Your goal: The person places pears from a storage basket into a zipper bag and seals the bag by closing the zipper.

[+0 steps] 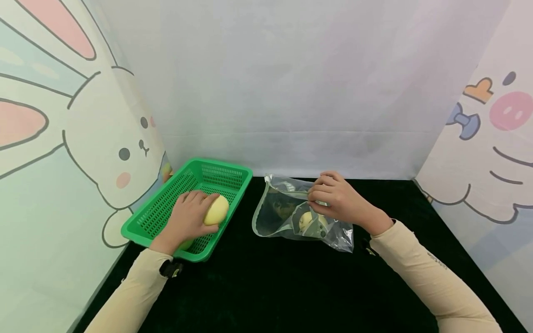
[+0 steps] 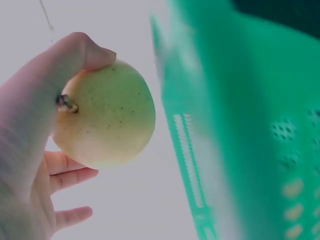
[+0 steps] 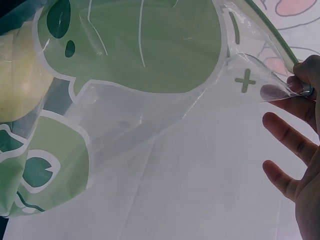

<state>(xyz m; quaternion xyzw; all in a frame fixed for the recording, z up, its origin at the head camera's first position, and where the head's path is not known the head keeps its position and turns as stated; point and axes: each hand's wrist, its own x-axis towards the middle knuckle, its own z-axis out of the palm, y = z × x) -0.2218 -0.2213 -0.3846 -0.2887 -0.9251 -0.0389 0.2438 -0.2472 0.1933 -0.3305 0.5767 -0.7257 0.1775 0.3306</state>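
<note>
My left hand (image 1: 188, 215) grips a round, pale yellow pear (image 1: 217, 211) over the right side of the green basket (image 1: 243, 173). Brown specks and a short stem show on the pear (image 2: 107, 115) in the left wrist view, where the thumb lies on top and the other fingers are partly hidden. To the right, a clear zip bag (image 1: 275, 229) with green and white prints has its mouth edge pinched between the thumb and forefinger of my right hand (image 1: 339, 198). Another pale yellow fruit (image 1: 307, 221) rests inside the bag, partly covered by the prints.
A yellow-green fruit (image 1: 186, 244) lies in the near end of the basket, mostly hidden by my left hand. Black cloth (image 1: 266, 286) covers the table. Pale curtains with cartoon animals (image 1: 125, 152) stand at the back and both sides.
</note>
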